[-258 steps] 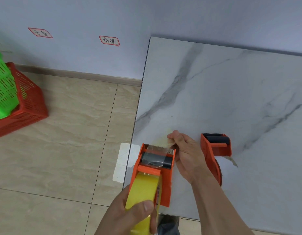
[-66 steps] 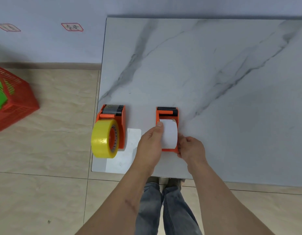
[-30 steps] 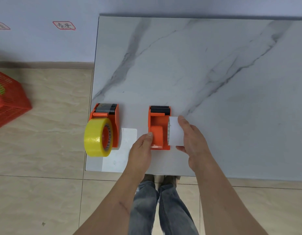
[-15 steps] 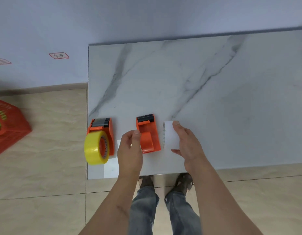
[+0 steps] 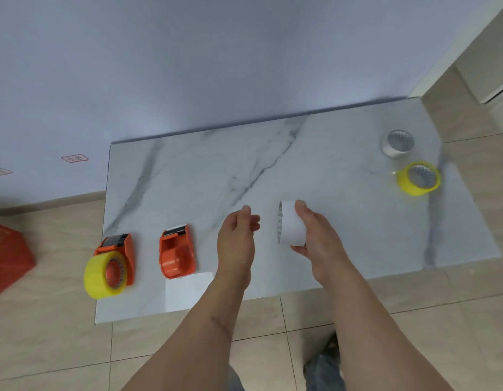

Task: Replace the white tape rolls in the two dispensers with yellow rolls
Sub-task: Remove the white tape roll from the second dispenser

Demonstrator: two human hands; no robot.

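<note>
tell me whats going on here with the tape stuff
A person is swapping tape rolls in two orange dispensers on a marble table. The left dispenser already carries a yellow roll; the second dispenser is empty. The right hand holds the white roll above the table, and the left hand is empty. A spare yellow roll and another white roll lie at the far right.
</note>
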